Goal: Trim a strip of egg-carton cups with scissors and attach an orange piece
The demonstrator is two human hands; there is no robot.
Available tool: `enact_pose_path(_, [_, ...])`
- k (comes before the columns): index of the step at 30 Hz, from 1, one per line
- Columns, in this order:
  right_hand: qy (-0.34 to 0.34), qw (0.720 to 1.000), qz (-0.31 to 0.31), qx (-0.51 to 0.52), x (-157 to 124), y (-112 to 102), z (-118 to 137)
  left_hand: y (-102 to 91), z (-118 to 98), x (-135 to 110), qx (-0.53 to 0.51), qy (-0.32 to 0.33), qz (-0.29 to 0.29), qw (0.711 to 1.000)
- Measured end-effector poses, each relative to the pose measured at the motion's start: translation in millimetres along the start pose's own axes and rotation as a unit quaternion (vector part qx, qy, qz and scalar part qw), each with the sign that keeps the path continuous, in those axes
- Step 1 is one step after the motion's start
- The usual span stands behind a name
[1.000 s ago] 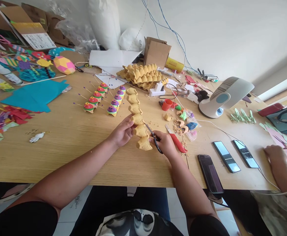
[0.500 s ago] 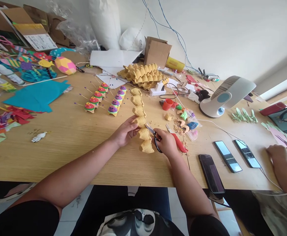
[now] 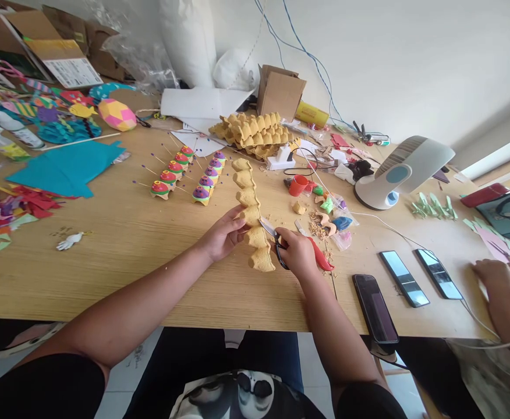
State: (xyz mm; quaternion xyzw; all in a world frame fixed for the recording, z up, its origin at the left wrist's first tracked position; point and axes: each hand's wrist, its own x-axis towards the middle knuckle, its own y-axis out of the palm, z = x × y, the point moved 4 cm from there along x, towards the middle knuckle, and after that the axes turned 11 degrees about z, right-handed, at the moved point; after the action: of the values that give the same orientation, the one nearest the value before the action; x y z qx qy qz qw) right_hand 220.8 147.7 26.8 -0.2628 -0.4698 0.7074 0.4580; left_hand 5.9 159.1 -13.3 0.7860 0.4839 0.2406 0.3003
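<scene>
A yellow egg carton strip (image 3: 247,196) with a row of several cups stands out in front of me over the table. My left hand (image 3: 225,234) is closed on its left edge near the middle, thumb on top. In my right hand (image 3: 297,251) is a pair of scissors (image 3: 282,256) with black handles. The blades touch the strip's right edge between two cups in its lower half. Beyond the strip stand two painted egg carton rows, one red and green (image 3: 171,171), one purple (image 3: 208,177), with pins stuck in them.
Stacked egg cartons (image 3: 255,132) lie at the back. To the right are a red cup (image 3: 297,185), clay pieces, a white fan (image 3: 401,171) and several phones, one black (image 3: 375,307). A co-worker's hand (image 3: 495,273) rests at far right. Blue paper (image 3: 65,169) lies left.
My hands, the strip and the scissors hold almost the same place. At far right, more of the co-worker's second hand shows by the pink paper.
</scene>
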Motion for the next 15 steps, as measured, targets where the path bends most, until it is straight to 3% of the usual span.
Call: enact_pose_path(15, [0.016,1.0,0.005,-0.013,-0.3,6.4,3.8,11.5,-3.4,-0.7,-0.027,0.005,0.007,1.0])
